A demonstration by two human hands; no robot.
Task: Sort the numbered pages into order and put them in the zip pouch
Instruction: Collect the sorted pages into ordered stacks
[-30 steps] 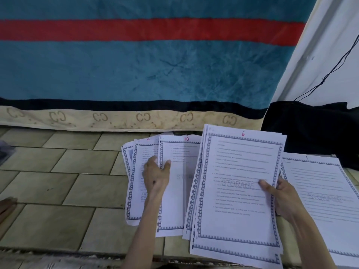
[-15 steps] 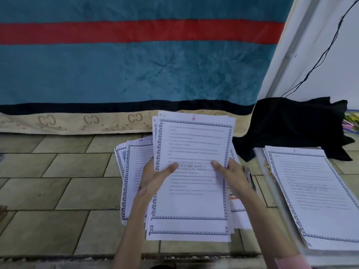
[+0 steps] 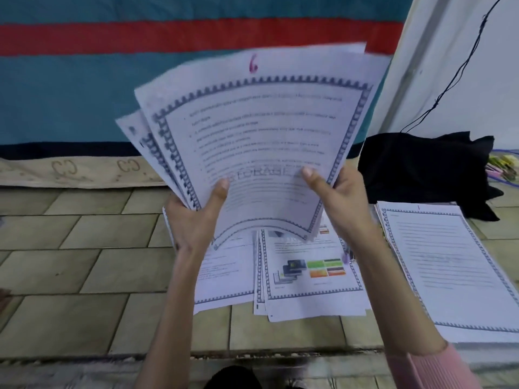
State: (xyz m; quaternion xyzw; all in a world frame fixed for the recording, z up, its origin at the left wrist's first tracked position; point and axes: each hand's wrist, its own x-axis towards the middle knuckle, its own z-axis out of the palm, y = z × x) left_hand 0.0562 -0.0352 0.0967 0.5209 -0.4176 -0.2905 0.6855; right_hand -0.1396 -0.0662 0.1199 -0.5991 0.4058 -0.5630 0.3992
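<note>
I hold a fanned bundle of bordered pages [image 3: 261, 130] upright in front of me, its front sheet marked 6 in red. My left hand [image 3: 193, 217] grips the bundle's lower left edge, thumb on the front. My right hand [image 3: 339, 203] grips the lower right edge, thumb on the front too. Under the bundle, loose pages [image 3: 306, 273] with coloured pictures lie on the tiled floor. At the right lies a neat stack [image 3: 449, 270] topped by the page marked 1, resting on what looks like a clear pouch [image 3: 483, 346].
A teal blanket with a red stripe [image 3: 140, 80] hangs behind the floor. A black cloth [image 3: 427, 164] is bunched at the right by a white wall, with a black cable [image 3: 460, 68] above it. Beige floor tiles [image 3: 84, 262] spread to the left.
The bundle with page 6 has been lifted off the floor pile and raised closer to the camera, fanning out. Both hands now grip its lower edges; pages with pictures are uncovered beneath.
</note>
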